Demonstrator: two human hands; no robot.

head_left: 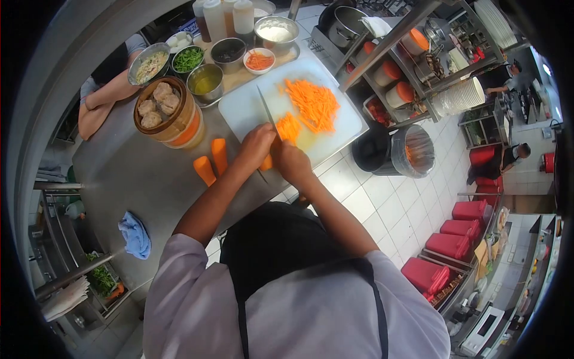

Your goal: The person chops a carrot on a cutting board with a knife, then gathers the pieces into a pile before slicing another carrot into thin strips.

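On a white cutting board (239, 112), my left hand (257, 145) has its fingers bent round a carrot (266, 163), mostly covered, beside the blade. My right hand (291, 163) is closed on a knife (265, 106), its blade pointing away from me and its handle largely hidden by the hand. Sliced carrot (288, 127) lies against the blade's right side. Farther right is a larger pile of carrot strips (314, 105). Two peeled carrot pieces (219, 155) rest on the metal table, left of the board.
A bamboo steamer with dumplings (156, 113) stands left of the board. Behind it are bowls of chopped greens (188, 58), yellow liquid (205, 82) and carrot strips (259, 60). A blue cloth (134, 235) lies at the left. Another person's arms (104, 102) rest near the table's far left edge.
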